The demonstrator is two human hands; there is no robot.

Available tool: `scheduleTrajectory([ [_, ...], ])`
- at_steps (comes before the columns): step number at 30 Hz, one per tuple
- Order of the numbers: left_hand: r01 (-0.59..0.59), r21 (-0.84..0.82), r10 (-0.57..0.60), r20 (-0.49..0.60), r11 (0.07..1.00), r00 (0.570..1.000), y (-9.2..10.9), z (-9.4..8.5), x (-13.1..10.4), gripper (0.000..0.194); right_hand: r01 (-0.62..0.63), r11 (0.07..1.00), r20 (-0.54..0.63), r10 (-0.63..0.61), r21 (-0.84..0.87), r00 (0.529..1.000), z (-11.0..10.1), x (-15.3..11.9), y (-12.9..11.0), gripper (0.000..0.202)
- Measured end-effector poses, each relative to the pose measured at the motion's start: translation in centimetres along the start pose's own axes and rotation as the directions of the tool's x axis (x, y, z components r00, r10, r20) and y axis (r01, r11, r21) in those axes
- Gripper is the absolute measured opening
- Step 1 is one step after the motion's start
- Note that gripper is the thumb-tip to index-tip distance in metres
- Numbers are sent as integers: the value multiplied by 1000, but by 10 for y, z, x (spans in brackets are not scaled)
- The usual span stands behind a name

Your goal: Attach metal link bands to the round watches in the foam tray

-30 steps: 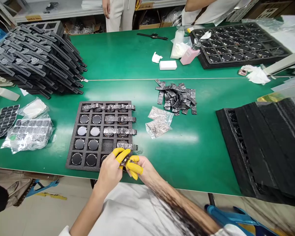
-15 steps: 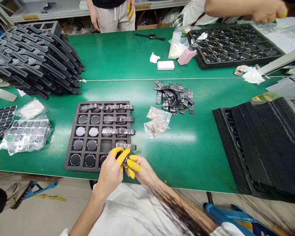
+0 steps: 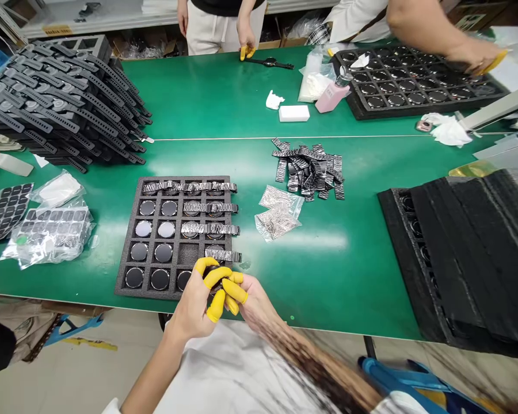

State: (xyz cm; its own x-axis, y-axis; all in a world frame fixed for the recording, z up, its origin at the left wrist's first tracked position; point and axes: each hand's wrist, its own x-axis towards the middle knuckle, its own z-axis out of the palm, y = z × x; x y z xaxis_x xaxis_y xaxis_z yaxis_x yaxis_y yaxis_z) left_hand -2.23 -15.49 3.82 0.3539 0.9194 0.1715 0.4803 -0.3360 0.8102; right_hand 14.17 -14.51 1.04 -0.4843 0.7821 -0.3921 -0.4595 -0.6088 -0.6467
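Hands are joined at the near table edge: the left hand [image 3: 195,302] and right hand [image 3: 245,294], fingertips in yellow cots, are both closed around a small dark watch piece [image 3: 213,282], mostly hidden between the fingers. It is held just over the near right corner of a grey foam tray [image 3: 129,238] of round watch cases, some fitted with metal bands [image 3: 210,229]. Farther right, loose bands [image 3: 309,171] are heaped on the green table [image 3: 354,253].
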Motion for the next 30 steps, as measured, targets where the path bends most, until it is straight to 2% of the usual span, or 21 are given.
scheduleTrajectory([
  [6,18,-34,-19,-33,999,999,-4,2,-9,43,8,1000,-12,-8,-20,1000,1,0,5,50],
  [8,68,-158,-73,-32,985,997,-8,2,-10,41,5,999,10,-5,-36,1000,0,0,7,50],
  [10,175,-386,-184,12,906,983,-13,1,-13,43,6,997,72,-1,-78,997,-3,-1,6,50],
  [12,287,-603,-299,84,744,951,-19,-2,-18,47,98,973,166,-64,-207,984,-7,-2,2,50],
  [14,310,-721,-357,94,619,930,-26,-7,-25,50,286,862,258,-190,-419,947,-12,-3,-4,46],
  [15,297,-736,-373,65,608,925,-30,-11,-29,50,371,766,294,-245,-526,924,-15,-2,-7,40],
  [16,278,-721,-382,19,635,924,-33,-15,-32,49,426,664,320,-284,-614,904,-18,-1,-10,34],
  [17,259,-674,-379,-34,692,925,-37,-19,-35,47,447,579,331,-301,-682,894,-21,2,-12,27],
  [19,249,-496,-346,-111,832,932,-46,-28,-37,43,434,465,317,-310,-772,896,-27,11,-14,15],
  [20,254,-380,-321,-123,889,939,-51,-33,-37,45,422,419,305,-319,-804,897,-29,18,-14,16],
  [22,249,-138,-260,-70,959,963,-63,-43,-31,54,427,301,313,-361,-852,879,-32,34,-14,29],
  [24,185,81,-186,8,979,982,-77,-52,-23,59,502,129,415,-408,-855,813,-35,53,-13,38],
  [27,24,361,-28,6,932,1000,-92,-63,-13,50,615,-154,618,-399,-773,678,-37,77,-10,41],
  [28,-15,431,17,-1,902,1000,-94,-65,-12,49,623,-232,660,-373,-747,652,-37,83,-10,41],
  [30,-67,509,60,29,858,998,-94,-67,-12,52,610,-359,707,-299,-706,641,-37,89,-10,37],
])
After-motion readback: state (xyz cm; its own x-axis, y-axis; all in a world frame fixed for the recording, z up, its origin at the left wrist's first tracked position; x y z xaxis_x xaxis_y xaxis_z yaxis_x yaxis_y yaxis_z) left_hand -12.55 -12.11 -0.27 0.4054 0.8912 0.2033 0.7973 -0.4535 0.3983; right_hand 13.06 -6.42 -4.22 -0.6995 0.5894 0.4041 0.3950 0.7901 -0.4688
